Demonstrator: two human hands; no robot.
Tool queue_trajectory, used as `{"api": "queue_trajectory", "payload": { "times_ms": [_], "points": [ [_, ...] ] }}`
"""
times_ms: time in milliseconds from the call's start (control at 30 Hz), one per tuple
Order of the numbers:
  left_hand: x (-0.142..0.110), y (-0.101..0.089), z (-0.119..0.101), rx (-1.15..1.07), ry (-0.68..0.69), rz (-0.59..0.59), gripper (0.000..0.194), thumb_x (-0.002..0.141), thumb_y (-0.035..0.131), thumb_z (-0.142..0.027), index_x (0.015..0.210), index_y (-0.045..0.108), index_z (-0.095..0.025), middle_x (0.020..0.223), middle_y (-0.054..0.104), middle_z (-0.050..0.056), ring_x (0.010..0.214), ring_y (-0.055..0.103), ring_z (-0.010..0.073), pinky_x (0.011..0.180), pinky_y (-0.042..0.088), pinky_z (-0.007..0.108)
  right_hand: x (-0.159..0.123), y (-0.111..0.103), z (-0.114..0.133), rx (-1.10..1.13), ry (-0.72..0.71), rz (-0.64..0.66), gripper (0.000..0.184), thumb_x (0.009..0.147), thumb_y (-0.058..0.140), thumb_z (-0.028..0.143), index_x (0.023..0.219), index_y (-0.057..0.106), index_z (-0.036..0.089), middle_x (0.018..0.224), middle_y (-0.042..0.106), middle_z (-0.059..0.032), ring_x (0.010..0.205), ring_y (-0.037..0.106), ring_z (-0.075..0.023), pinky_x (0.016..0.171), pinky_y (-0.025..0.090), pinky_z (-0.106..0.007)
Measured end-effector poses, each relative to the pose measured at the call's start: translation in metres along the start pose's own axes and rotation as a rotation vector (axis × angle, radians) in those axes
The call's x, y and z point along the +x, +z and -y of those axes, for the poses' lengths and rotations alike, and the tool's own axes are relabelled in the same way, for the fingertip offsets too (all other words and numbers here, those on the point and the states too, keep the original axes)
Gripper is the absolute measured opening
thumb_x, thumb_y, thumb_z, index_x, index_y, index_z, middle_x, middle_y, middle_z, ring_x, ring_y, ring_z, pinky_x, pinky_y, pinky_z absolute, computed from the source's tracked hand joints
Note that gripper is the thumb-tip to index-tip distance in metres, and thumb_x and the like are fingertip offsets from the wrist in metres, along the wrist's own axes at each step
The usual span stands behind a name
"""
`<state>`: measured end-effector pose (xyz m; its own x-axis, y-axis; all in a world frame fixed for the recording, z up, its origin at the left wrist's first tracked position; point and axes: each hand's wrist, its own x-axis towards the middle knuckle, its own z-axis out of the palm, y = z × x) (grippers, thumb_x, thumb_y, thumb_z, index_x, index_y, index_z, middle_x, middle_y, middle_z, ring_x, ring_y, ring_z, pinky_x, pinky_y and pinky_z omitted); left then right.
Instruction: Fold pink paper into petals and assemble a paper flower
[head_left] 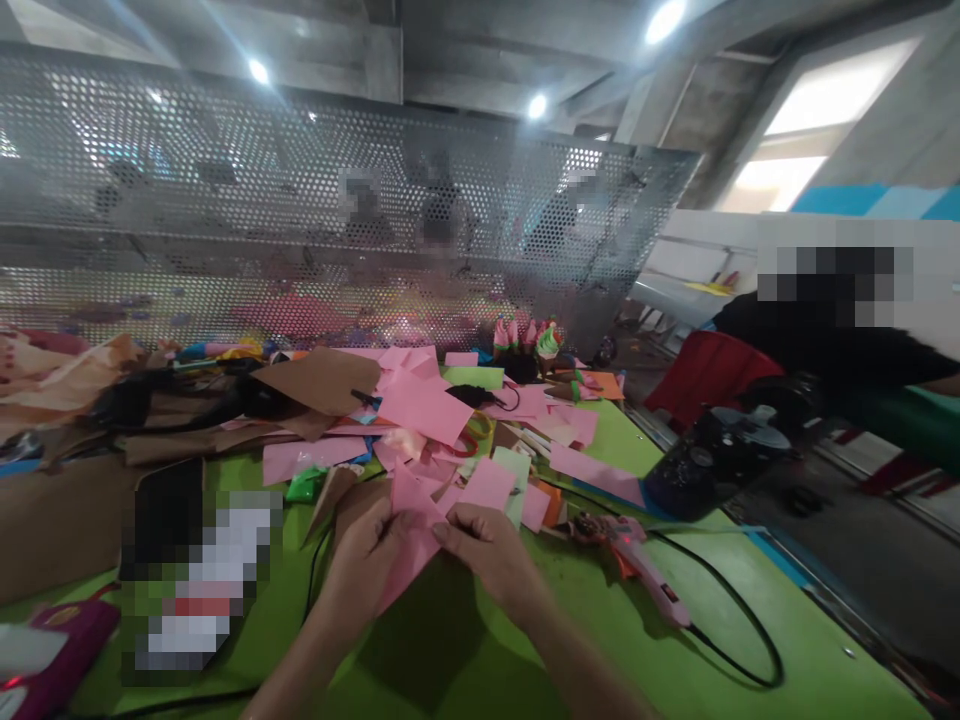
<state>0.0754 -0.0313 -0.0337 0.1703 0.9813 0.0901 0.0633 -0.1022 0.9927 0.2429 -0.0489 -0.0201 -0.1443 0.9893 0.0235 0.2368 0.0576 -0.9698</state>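
Note:
A sheet of pink paper (pixel 409 560) is held up between my two hands above the green table. My left hand (pixel 367 555) pinches its left part, thumb on the near face. From the right, the thumb and fingers of my right hand (pixel 480 545) close on the paper's other edge. The sheet looks bent or folded, though the fingers cover part of it. Just beyond my hands lie more pink sheets (pixel 431 405) and a pale green piece (pixel 510 475). To the right, a pink hot glue gun (pixel 645 575) lies on the table with a red light showing.
Brown card (pixel 322 380) and scraps crowd the table's far side, before a perforated metal screen (pixel 300 220). Paper ice-cream cones (pixel 550 342) stand at the back. A dark lidded container (pixel 720 460) is at the right edge. The glue gun's black cable (pixel 757 625) loops nearby. A person (pixel 825 330) sits at right.

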Motion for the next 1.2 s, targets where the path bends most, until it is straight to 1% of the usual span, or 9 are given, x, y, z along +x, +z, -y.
{"api": "queue_trajectory", "payload": {
  "times_ms": [100,233,400,600,767,833,967,1033,1200],
  "points": [
    [0.0,0.002,0.004,-0.103,-0.041,0.103,0.033,0.081,0.062,-0.05,0.088,0.058,-0.017,0.074,0.059,-0.001,0.062,0.054,0.0138,0.057,0.042,0.024,0.0,-0.001,0.001,0.052,0.028,-0.056,0.04,0.082,0.062,0.048,0.059,0.046,0.019,0.053,0.036,0.0059,0.051,0.034,-0.0098,0.048,0.022,-0.023],
    [-0.002,0.003,0.007,-0.157,-0.143,0.275,0.037,0.082,0.063,-0.053,0.09,0.052,-0.018,0.054,0.05,-0.008,0.042,0.042,0.0083,0.043,0.032,0.02,-0.001,-0.003,0.006,0.116,0.016,-0.108,0.038,0.081,0.062,0.049,0.061,0.051,0.018,0.056,0.044,0.0041,0.053,0.04,-0.0105,0.05,0.029,-0.023],
    [-0.003,-0.003,0.002,-0.135,-0.105,0.331,0.033,0.081,0.066,-0.048,0.079,0.052,-0.018,0.054,0.051,-0.007,0.049,0.044,0.0084,0.049,0.035,0.02,0.0,-0.005,0.007,0.162,0.012,-0.136,0.037,0.079,0.064,0.048,0.061,0.054,0.017,0.057,0.054,0.0008,0.056,0.049,-0.0125,0.054,0.036,-0.024],
    [-0.003,-0.01,-0.005,-0.108,-0.127,0.429,0.029,0.082,0.065,-0.044,0.081,0.056,-0.016,0.064,0.063,0.0,0.057,0.055,0.0116,0.054,0.041,0.023,0.002,-0.008,0.006,0.201,-0.029,-0.202,0.037,0.078,0.067,0.047,0.059,0.054,0.018,0.056,0.051,0.002,0.057,0.052,-0.0131,0.058,0.04,-0.025],
    [0.001,-0.02,-0.003,-0.115,-0.182,0.444,0.026,0.079,0.068,-0.04,0.076,0.055,-0.018,0.064,0.068,0.002,0.055,0.06,0.013,0.053,0.043,0.023,0.003,-0.019,0.01,0.225,-0.078,-0.248,0.035,0.078,0.068,0.046,0.06,0.055,0.018,0.059,0.048,0.0025,0.06,0.049,-0.0133,0.06,0.041,-0.025],
    [0.004,-0.027,-0.001,-0.102,-0.183,0.402,0.025,0.076,0.07,-0.039,0.079,0.059,-0.017,0.065,0.07,0.003,0.059,0.063,0.0148,0.056,0.045,0.025,0.004,-0.024,0.011,0.207,-0.084,-0.265,0.034,0.078,0.067,0.046,0.062,0.056,0.018,0.061,0.051,0.0017,0.062,0.05,-0.014,0.062,0.041,-0.025],
    [0.008,-0.035,-0.003,-0.107,-0.172,0.083,0.036,0.075,0.068,-0.048,0.092,0.067,-0.016,0.085,0.072,0.006,0.079,0.066,0.0195,0.07,0.05,0.029,0.003,-0.025,0.011,0.115,-0.087,-0.203,0.036,0.08,0.065,0.048,0.063,0.056,0.018,0.062,0.051,0.0012,0.064,0.05,-0.015,0.063,0.039,-0.026],
    [0.007,-0.033,-0.004,-0.125,-0.177,0.009,0.041,0.08,0.062,-0.054,0.098,0.068,-0.017,0.095,0.072,0.006,0.087,0.066,0.0202,0.075,0.05,0.029,0.002,-0.018,0.01,0.052,-0.084,-0.154,0.038,0.081,0.064,0.048,0.06,0.051,0.019,0.06,0.048,0.0022,0.061,0.047,-0.0142,0.059,0.035,-0.026],
    [0.004,-0.016,0.0,-0.142,-0.101,0.174,0.037,0.076,0.071,-0.047,0.091,0.07,-0.014,0.089,0.072,0.007,0.084,0.064,0.0214,0.077,0.049,0.031,-0.002,-0.005,0.009,-0.069,-0.101,-0.073,0.042,0.083,0.063,0.047,0.057,0.046,0.019,0.058,0.042,0.0037,0.058,0.039,-0.0123,0.055,0.029,-0.024]
  ]
}}
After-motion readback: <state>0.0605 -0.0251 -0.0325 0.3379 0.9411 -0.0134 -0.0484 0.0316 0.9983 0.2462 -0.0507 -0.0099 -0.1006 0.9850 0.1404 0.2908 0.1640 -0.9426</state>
